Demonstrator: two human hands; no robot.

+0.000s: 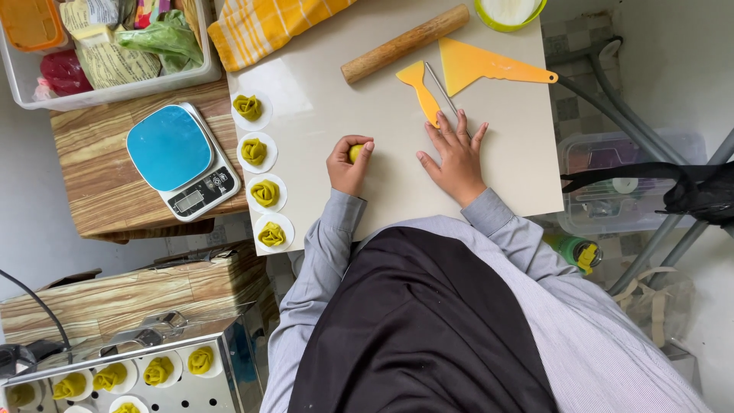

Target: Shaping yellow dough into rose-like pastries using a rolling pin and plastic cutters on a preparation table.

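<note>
Clear plastic forms the bin (205, 73) at 11 o'clock, packed with a green bag, a red pouch, printed wrappers and an orange lid. At 7 o'clock a perforated metal tray (200, 391) holds several yellow-green dough roses on white paper rounds. 4 more dough roses (264, 192) line the board's left edge, each on its own paper. A blue-topped kitchen scale (180, 159) sits at 9 o'clock on the wooden table. At 12 o'clock lie a wooden rolling pin (405, 43), an orange spatula (422, 90) and an orange scraper (489, 65); nothing blocks the hands. Your left hand (349, 165) is curled tight around a small yellow-green dough ball (355, 152) at the board's centre, only a smooth sliver showing. Your right hand (456, 157) lies flat on the board (505, 168), fingers spread, just below the spatula.
</note>
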